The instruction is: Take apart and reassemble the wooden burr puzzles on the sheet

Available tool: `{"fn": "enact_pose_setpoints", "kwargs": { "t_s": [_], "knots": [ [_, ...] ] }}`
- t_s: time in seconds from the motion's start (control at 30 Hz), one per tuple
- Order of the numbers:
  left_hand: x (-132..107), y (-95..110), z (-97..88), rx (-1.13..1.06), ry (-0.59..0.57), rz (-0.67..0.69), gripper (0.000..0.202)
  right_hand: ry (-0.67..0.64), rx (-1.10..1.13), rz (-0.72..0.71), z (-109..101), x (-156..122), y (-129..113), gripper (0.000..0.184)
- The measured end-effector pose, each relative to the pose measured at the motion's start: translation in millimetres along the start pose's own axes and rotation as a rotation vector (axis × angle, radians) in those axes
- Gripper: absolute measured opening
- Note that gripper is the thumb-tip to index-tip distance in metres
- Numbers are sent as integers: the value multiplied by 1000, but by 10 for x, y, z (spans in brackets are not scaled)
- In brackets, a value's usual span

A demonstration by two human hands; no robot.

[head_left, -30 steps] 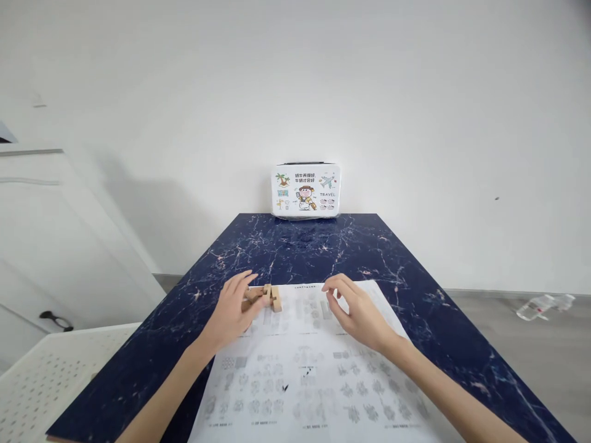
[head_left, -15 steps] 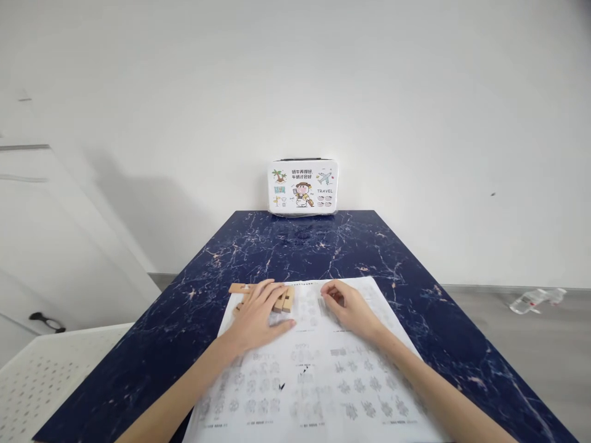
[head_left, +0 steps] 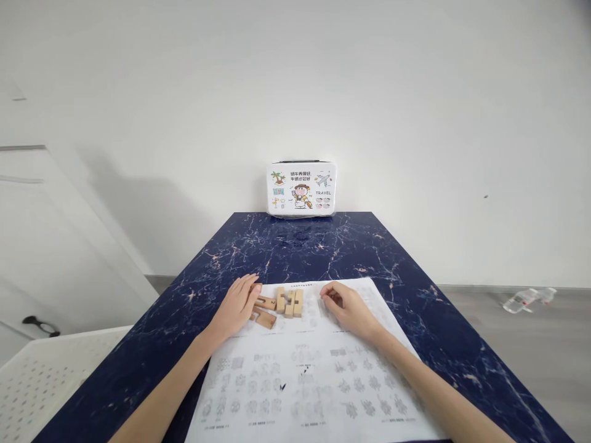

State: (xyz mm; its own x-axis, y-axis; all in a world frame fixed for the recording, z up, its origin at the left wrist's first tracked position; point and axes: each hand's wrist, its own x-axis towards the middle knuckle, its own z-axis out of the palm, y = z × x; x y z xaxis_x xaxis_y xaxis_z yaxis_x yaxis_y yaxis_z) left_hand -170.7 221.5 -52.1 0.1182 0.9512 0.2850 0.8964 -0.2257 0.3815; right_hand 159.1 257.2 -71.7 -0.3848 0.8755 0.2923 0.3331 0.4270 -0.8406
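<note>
Head view: the left hand (head_left: pixel 235 307) lies against wooden pieces (head_left: pixel 265 318) at the far left of the printed sheet (head_left: pixel 286 341), grip impossible to tell, while the right hand (head_left: pixel 345 306), curled to a narrow gap, shows nothing held. A sideways push from the left hand could scatter the notched blocks (head_left: pixel 298 305) just right of them; a dragging right forearm (head_left: pixel 415 374) could shift the sheet.
</note>
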Motion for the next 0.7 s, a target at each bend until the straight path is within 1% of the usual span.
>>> {"fn": "enact_pose_setpoints", "kwargs": {
  "t_s": [0.13, 0.2, 0.33, 0.43, 0.5, 0.6, 0.7],
  "knots": [
    [-23, 51, 77, -13, -83, 42, 55, 3, -10, -16, 7, -4, 7, 16],
    [-25, 67, 82, 4, -88, 49, 55, 4, -18, -22, 14, -2, 24, 16],
    [-25, 12, 53, 62, -23, -47, 59, 3, -22, -28, 19, 2, 42, 16],
    [-44, 18, 36, 36, -46, -94, 62, -1, -19, -28, 11, -1, 18, 15],
    [-66, 83, 34, -1, -60, -96, 63, -6, -18, -24, 5, -5, -6, 15],
    [-101, 227, 38, -67, -112, -93, 62, -8, -27, -21, 2, -8, -28, 14],
    [-132, 344, 33, -122, -151, -4, 56, -7, -39, -27, 6, -7, -21, 15]
  ]
}}
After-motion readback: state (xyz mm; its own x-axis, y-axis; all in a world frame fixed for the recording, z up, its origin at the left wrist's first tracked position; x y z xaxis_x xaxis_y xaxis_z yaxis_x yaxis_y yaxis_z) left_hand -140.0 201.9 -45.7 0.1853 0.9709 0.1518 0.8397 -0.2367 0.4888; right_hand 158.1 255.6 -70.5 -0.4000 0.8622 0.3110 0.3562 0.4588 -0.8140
